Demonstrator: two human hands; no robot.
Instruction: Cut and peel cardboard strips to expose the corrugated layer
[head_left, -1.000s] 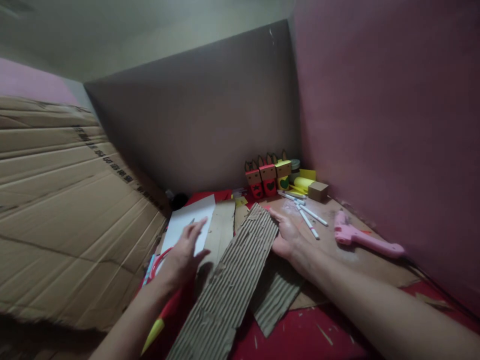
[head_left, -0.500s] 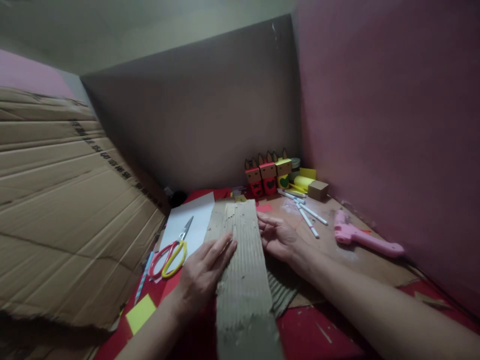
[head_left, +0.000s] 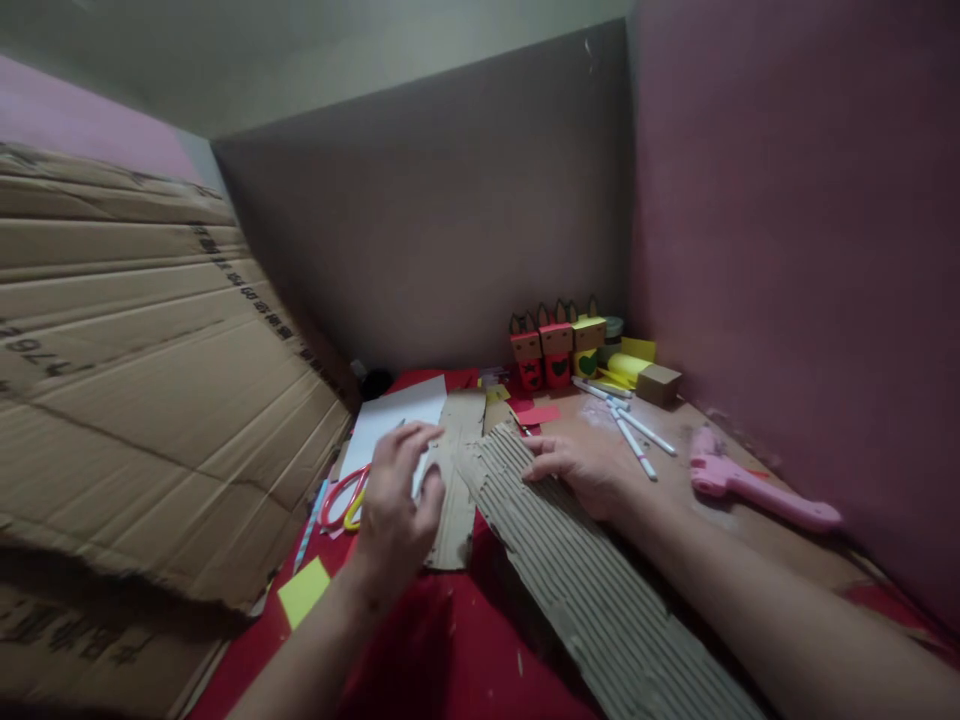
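Observation:
My right hand (head_left: pixel 581 472) grips the far right edge of a long corrugated cardboard strip (head_left: pixel 577 570). Its ridged face is up, and it slants toward the near right. My left hand (head_left: pixel 401 490) is raised with thumb and fingers apart, holding nothing. Just right of it lies a shorter, flatter cardboard piece (head_left: pixel 457 490), slightly overlapped by the far end of the strip. Scissors with red and yellow handles (head_left: pixel 341 503) rest on white paper (head_left: pixel 379 428) behind my left hand, which hides their blades.
A large cardboard sheet (head_left: pixel 150 380) leans at the left. On the right lies a pink glue gun (head_left: pixel 757 485), with white markers (head_left: pixel 631 440) beyond it. Small red and yellow paper animal figures (head_left: pixel 556 350) stand at the back. A yellow paper square (head_left: pixel 304 592) lies near left.
The long strip has swung to the right, its ridged face now showing and the shorter piece uncovered. My left hand has lifted off the cardboard. The view has turned slightly left.

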